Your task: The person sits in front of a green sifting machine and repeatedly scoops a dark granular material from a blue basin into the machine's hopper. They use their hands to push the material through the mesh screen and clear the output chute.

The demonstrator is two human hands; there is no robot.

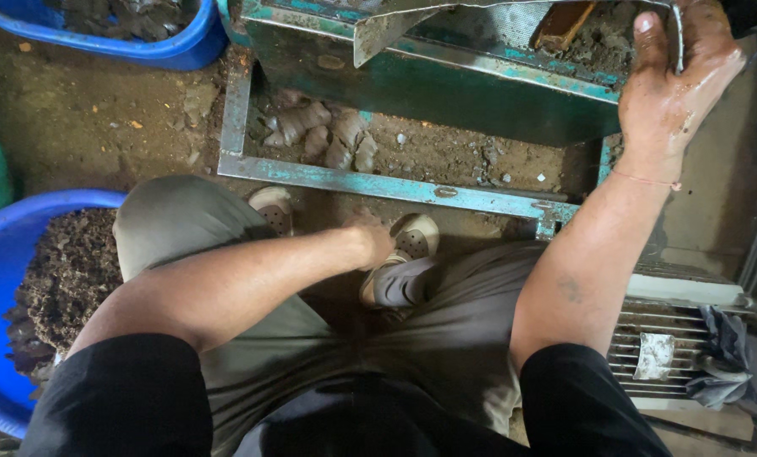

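- While we crouch over the dirt floor, our right hand [670, 80] rests on the teal machine [446, 80], its muddy fingers [649, 34] pressed together over the thin metal rim [680, 38] at the far right corner.
- Our left hand [368, 237] reaches down between our knees, just beside the beige shoe [408, 245]; we cannot tell how its fingers lie.
- We see a blue tub [6, 254] of dark scraps at our left.

A thin curved metal rim [680, 38], wet and muddy, stands at the teal machine's upper right edge
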